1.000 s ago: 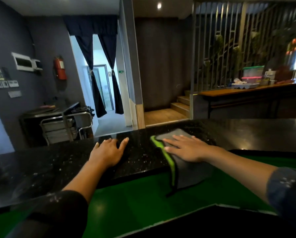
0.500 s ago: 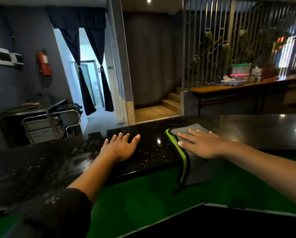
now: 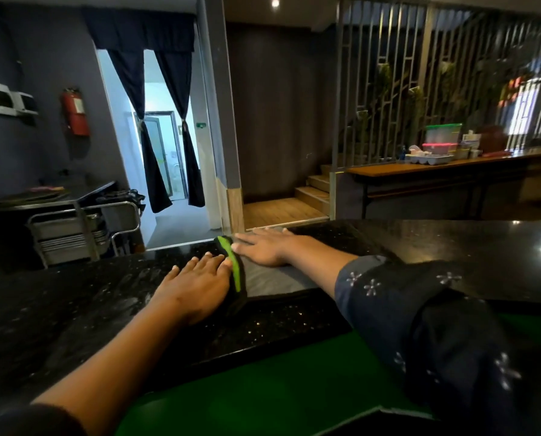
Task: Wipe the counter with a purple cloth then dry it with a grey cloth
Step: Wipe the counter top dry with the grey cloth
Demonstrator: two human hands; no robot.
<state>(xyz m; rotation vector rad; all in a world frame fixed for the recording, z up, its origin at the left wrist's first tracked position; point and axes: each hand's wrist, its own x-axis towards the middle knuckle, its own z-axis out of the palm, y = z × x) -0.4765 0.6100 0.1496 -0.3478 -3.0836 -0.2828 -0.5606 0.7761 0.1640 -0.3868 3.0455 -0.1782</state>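
Head view, containers: on the long wooden table [image 3: 445,169] at two o'clock stand stacked plastic tubs [image 3: 442,138], one with a green lid, one with a pink; their contents are too small to make out. A white tray [image 3: 430,158] sits just beside them.
Grey cloth: the grey cloth [image 3: 269,276] with its green edge lies flat on the black counter [image 3: 278,322], near the far rim, at about twelve o'clock from the person.
Right hand: the right hand [image 3: 264,247] presses flat on the cloth, fingers straight and slightly spread, gripping nothing.
Left hand: the left hand [image 3: 197,283] lies palm down on the stone, fingers loosely apart, its thumb side touching the cloth's green edge.
Change: half a second ago the cloth hung over the counter's near edge, with a clear gap between the hands; now the cloth lies farther in on the counter and the hands meet.
Edges and room: the counter's far rim runs just beyond the right fingertips. Bare stone stretches toward nine o'clock and three o'clock. The near edge drops to a green surface [image 3: 263,388] at six o'clock.
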